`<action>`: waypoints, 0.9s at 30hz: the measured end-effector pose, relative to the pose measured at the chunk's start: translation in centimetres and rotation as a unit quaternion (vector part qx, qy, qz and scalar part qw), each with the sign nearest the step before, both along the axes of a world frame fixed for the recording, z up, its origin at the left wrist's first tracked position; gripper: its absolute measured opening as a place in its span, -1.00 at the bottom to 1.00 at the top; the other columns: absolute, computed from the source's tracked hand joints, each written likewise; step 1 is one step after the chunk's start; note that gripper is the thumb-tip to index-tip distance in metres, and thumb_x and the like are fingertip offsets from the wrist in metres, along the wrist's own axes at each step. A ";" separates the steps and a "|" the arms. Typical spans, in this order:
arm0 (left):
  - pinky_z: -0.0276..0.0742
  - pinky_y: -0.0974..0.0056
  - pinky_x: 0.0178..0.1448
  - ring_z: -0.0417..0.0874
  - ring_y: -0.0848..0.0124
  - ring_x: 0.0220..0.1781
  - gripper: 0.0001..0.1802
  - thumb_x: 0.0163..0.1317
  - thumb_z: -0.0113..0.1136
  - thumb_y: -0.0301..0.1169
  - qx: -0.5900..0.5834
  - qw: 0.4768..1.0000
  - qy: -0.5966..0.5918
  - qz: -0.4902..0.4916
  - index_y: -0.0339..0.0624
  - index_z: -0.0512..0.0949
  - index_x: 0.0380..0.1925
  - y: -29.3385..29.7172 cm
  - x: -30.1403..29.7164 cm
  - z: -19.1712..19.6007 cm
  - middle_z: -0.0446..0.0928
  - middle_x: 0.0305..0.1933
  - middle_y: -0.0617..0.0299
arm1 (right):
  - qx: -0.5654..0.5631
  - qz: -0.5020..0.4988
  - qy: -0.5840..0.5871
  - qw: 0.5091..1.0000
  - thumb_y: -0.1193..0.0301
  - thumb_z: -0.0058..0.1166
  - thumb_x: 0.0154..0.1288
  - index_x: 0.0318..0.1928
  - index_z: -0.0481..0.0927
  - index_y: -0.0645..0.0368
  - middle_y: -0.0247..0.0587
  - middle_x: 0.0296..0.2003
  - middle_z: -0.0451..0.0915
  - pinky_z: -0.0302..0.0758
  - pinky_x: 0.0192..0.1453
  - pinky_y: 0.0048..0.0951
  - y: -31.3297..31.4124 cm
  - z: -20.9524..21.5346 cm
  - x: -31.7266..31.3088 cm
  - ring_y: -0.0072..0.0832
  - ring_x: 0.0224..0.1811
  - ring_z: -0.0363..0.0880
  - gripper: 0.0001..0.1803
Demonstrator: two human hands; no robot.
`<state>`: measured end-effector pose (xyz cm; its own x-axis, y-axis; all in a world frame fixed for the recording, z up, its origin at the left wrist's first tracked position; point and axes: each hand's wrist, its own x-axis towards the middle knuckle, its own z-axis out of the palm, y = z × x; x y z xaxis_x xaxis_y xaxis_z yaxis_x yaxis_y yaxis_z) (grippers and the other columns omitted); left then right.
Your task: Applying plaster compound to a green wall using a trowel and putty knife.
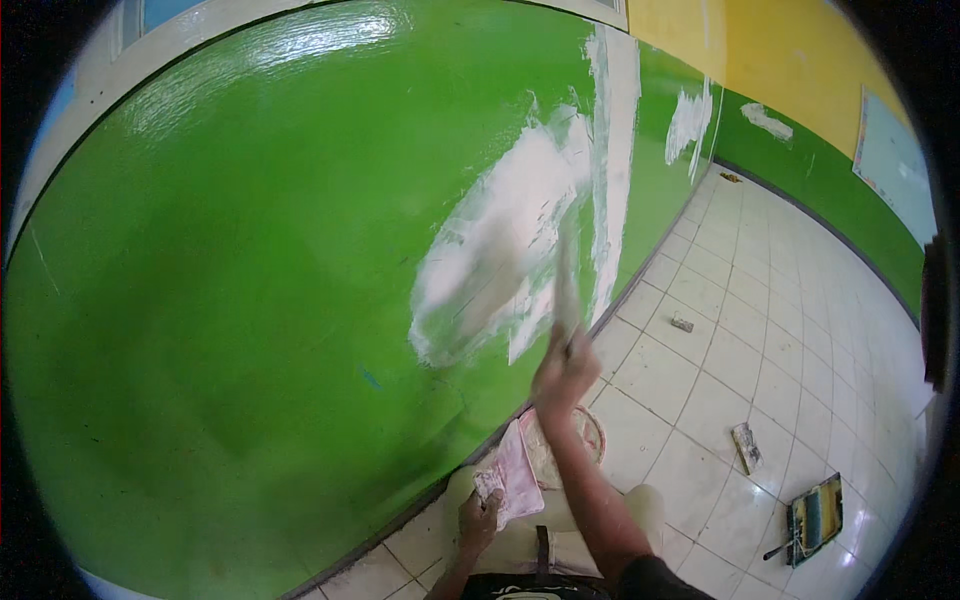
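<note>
My right hand [567, 375] is raised at the wall and closed around the handle of a putty knife [567, 275]. Its blade is smeared by motion and points up along the right side of a large white filler patch [490, 235] on the green wall [270, 270]; whether it touches the wall I cannot tell. Low in front of me, my left hand [480, 520] grips a flat, pinkish-white board [517, 475] coated with filler at its handle end. Partly behind that board and my right forearm stands a round tub [600, 440] with pale paste inside.
A white filler strip [615, 160] runs down the wall, with smaller patches [688, 125] farther right. On the tiled floor [690, 390] lie a small block [682, 324], a stained flat piece [747, 448] and a paint tray with a roller [816, 520]. Dark skirting edges the wall.
</note>
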<state>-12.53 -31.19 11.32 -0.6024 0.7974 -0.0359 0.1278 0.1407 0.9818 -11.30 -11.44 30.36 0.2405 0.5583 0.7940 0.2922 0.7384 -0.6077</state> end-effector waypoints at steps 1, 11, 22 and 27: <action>0.46 0.18 -0.21 0.60 0.25 -0.35 -0.58 0.25 0.14 -0.13 -0.023 1.000 0.017 0.006 -0.33 0.52 -0.18 -0.3 -0.3 -1.0 0.60 -0.36 0.01 | -0.044 0.008 0.032 0.998 0.51 0.04 0.29 -0.10 0.57 0.31 -0.15 -0.73 0.22 0.17 -0.60 -0.41 2.4 1.4 -0.2 -0.56 -0.69 0.16 -0.79; 0.41 0.15 -0.34 0.51 0.30 -0.49 -0.59 0.25 0.13 -0.11 0.052 0.998 0.008 0.045 -0.33 0.54 -0.27 0.4 0.0 -3.0 0.56 -0.48 0.00 | 0.044 0.102 -0.004 0.994 0.77 -0.05 0.04 0.08 0.52 0.24 0.17 -0.01 0.53 0.49 0.02 -0.32 3.2 0.0 -6.6 -0.12 0.01 0.57 -0.48; 0.43 0.17 -0.01 0.55 0.26 -0.13 -0.54 0.28 0.07 -0.12 0.042 0.996 0.083 -0.012 -0.32 0.47 -0.05 0.9 0.0 -4.5 0.57 -0.18 0.04 | -0.013 0.301 -0.085 0.950 0.84 -0.19 -0.10 0.17 0.43 0.26 0.21 0.16 0.38 0.33 0.28 -0.24 -11.7 -7.3 -4.2 0.05 0.24 0.35 -0.30; 0.44 0.17 -0.03 0.56 0.28 -0.16 -0.55 0.29 0.06 -0.13 0.161 0.948 0.275 0.013 -0.33 0.47 -0.06 0.3 -0.1 -7.7 0.58 -0.19 0.05 | 0.036 0.293 -0.044 0.954 0.79 -0.13 0.08 0.13 0.44 0.33 0.17 0.09 0.47 0.38 0.21 -0.31 -10.9 -6.0 -0.8 -0.09 0.17 0.47 -0.47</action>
